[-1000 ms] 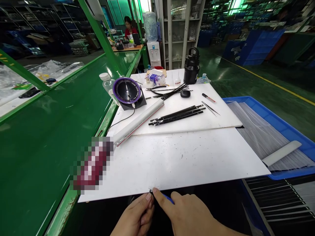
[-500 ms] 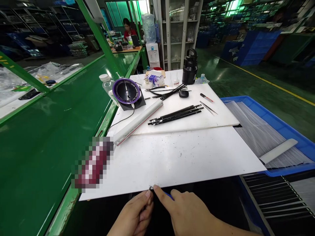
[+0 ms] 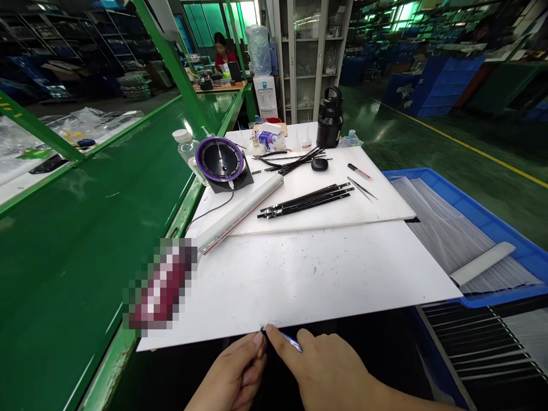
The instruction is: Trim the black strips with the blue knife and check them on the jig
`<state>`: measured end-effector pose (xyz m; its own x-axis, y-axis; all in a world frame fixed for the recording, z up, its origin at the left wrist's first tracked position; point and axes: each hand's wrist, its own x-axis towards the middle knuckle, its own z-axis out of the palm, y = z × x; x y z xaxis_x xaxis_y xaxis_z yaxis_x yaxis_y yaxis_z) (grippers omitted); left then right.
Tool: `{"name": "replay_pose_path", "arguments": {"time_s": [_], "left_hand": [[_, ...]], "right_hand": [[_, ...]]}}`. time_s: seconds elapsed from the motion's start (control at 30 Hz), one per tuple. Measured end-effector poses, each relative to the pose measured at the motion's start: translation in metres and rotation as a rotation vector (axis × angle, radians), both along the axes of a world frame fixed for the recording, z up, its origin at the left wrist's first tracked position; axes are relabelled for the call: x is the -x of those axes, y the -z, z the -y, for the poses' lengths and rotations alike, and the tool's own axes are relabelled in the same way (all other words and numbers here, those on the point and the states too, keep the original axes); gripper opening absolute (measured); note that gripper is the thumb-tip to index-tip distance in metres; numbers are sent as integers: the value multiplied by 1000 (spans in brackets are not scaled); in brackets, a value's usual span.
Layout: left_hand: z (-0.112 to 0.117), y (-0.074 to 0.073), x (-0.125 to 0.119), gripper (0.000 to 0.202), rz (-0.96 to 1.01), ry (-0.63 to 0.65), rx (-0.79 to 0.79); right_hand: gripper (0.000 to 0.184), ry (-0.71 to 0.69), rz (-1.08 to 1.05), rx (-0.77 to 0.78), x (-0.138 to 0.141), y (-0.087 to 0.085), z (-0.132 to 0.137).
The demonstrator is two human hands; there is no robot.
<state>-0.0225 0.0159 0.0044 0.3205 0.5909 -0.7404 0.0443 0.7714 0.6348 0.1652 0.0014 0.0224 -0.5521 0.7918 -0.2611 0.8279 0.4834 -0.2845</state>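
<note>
My left hand (image 3: 240, 371) is closed in a pinch at the near edge of the white table board (image 3: 325, 274). A tiny dark bit shows at its fingertips, too small to name. My right hand (image 3: 325, 365) is wrapped round a slim blue tool (image 3: 293, 342), its index finger stretched along it and its tip touching or almost touching the left fingertips. The tool's working end is hidden. Beyond my hands, several black strips (image 3: 306, 201) lie on a white foam sheet (image 3: 363, 205), with tweezers (image 3: 363, 188) to their right. A long white bar (image 3: 242, 214) rests left of the strips.
A purple-rimmed round fan (image 3: 220, 160) and a clear bottle (image 3: 186, 148) stand at the back left. Cutting pliers (image 3: 272, 157), a black case (image 3: 319, 164) and a black flask (image 3: 330, 123) are farther back. A blue tray (image 3: 462, 194) sits right; a person (image 3: 225, 54) sits far off.
More of the blue tool shows beside my right index finger, its angle slightly turned. Both hands stay in nearly the same place.
</note>
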Motion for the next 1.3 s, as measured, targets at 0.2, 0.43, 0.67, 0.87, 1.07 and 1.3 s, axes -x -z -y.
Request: {"name": "replay_pose_path", "arguments": {"time_s": [0.2, 0.43, 0.67, 0.87, 1.07, 1.3], "left_hand": [[0, -1, 1, 48, 11, 4, -4], [-1, 1, 1, 48, -2, 16, -11], [0, 2, 0, 47, 3, -12, -8], [-2, 3, 6, 47, 28, -2, 20], [-3, 7, 11, 46, 36, 10, 13], [-3, 7, 12, 44, 38, 9, 20]], "right_hand": [[88, -12, 50, 64, 3, 3, 2], [85, 30, -61, 72, -4, 2, -1], [89, 6, 18, 70, 2, -3, 1], [89, -14, 40, 57, 0, 2, 1], [86, 30, -104, 34, -9, 9, 1], [93, -31, -1, -1, -8, 3, -2]]}}
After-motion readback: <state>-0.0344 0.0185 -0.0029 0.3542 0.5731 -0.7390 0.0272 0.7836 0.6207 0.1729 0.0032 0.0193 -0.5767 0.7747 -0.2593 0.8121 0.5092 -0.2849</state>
